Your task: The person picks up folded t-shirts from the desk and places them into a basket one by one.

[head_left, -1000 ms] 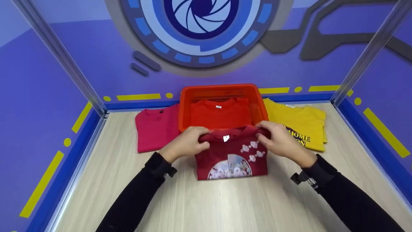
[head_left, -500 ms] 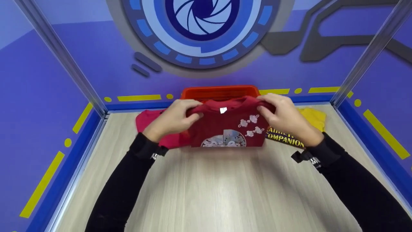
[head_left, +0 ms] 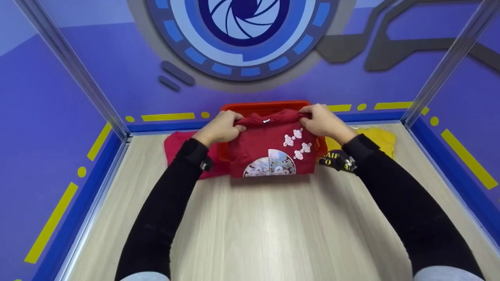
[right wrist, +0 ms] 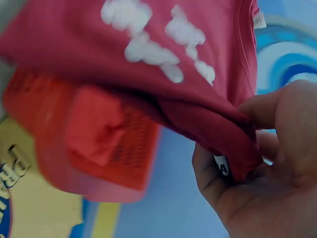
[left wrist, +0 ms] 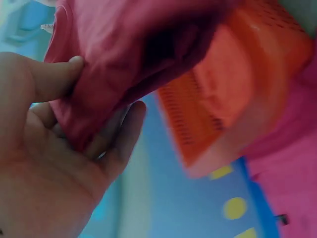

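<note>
Here, left grip (head_left: 220,127) and right grip (head_left: 324,121) pinch a folded maroon shirt (head_left: 265,138)

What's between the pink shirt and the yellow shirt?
In the head view, the orange basket stands between the pink shirt and the yellow shirt. The dark red shirt, held by the left hand and the right hand, hides most of it.

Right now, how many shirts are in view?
4: maroon shirt held between left hand and right hand; red shirt inside the basket; pink shirt left of it; yellow shirt right. More could be hidden underneath.
</note>
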`<state>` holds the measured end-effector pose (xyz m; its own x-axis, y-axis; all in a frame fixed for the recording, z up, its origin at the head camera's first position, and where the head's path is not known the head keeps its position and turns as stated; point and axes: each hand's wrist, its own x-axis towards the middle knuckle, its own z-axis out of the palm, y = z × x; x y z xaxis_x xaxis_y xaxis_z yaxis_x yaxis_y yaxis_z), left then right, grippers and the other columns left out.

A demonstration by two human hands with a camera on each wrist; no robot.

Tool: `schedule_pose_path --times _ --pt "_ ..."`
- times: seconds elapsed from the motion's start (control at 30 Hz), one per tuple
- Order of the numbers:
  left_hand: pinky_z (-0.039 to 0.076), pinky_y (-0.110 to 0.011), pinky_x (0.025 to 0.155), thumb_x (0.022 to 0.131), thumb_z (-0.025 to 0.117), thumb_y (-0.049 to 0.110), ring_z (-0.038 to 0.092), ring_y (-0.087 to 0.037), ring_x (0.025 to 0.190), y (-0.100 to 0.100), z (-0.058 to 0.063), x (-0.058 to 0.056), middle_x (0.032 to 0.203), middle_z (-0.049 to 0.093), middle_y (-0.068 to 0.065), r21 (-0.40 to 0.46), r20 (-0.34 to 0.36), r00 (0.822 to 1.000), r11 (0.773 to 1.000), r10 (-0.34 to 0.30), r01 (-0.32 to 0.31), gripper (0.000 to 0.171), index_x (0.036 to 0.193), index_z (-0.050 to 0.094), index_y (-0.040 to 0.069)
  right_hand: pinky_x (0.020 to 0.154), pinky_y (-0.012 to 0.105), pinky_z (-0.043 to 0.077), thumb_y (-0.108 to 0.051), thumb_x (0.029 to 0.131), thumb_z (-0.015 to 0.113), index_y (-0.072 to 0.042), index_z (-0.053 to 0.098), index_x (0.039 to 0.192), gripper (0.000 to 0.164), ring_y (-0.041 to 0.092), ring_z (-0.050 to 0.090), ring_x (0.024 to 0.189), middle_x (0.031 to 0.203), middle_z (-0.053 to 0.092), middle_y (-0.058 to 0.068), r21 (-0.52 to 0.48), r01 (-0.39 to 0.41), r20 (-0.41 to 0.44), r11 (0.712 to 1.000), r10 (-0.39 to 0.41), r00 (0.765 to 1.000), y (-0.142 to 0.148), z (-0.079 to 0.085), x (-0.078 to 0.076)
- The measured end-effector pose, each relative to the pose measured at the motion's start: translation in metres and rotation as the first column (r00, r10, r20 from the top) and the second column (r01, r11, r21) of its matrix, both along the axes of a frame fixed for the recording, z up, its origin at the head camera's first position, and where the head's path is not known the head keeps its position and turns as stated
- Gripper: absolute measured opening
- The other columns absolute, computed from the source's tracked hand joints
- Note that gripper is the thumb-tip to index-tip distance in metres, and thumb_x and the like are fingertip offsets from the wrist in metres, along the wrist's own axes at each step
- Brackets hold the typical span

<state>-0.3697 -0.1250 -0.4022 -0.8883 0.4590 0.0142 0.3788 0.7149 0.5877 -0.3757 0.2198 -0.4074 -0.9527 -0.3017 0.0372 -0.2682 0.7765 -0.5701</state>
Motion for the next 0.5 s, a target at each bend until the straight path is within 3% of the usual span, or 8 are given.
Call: schedule_pose_path --times 0.13,0.3,0.43,0.5 --pt "0.053 -0.038 0.098 0.109 0.066 0.017 0.067 -0.027 0.104 0.008 -0.02 -0.021 0.114 0.073 -0.014 -0.132 0.013 1.0 0.991 0.015 -0.014 0.024 0.128 0.074 0.005 0.113 0.058 0.053 -0.009 0.105 0.059 0.009 0.067 0.143 0.042 0.046 0.066 0.126 0.139 0.07 0.033 0.113 -0.049 -0.005 0.992 0.05 0.999 -0.007 -0.022 -0.02" --pt "0.05 -0.045 0.122 0.109 0.069 0.024 0.064 -0.032 0.14 0.015 -0.026 -0.037 0.151 0.068 -0.02 -0.277 0.07 0.997 0.961 0.039 -0.019 0.047 0.151 0.065 0.003 0.114 0.057 0.055 -0.007 0.103 0.059 0.01 0.068 0.138 0.04 0.045 0.069 0.122 0.132 0.072 0.034 0.285 -0.1 -0.001 0.953 0.105 0.994 -0.015 -0.037 -0.034" --pt "0.051 -0.045 0.117 0.109 0.07 0.027 0.066 -0.031 0.134 0.018 -0.03 -0.049 0.149 0.069 -0.018 -0.348 0.14 0.988 0.937 0.063 -0.011 0.043 0.145 0.069 0.004 0.109 0.056 0.057 -0.009 0.104 0.061 0.005 0.072 0.131 0.032 0.043 0.07 0.117 0.126 0.073 0.031 0.38 -0.104 0.037 0.919 0.097 0.995 -0.022 -0.04 -0.04" --pt "0.053 -0.044 0.11 0.107 0.071 0.027 0.067 -0.029 0.124 0.018 -0.044 -0.063 0.143 0.072 -0.016 -0.378 0.151 0.987 0.926 0.064 -0.002 0.039 0.139 0.072 0.006 0.106 0.055 0.057 -0.01 0.104 0.062 0.002 0.073 0.123 0.026 0.042 0.069 0.115 0.123 0.074 0.029 0.413 -0.105 0.058 0.905 0.089 0.994 -0.025 -0.039 -0.041"
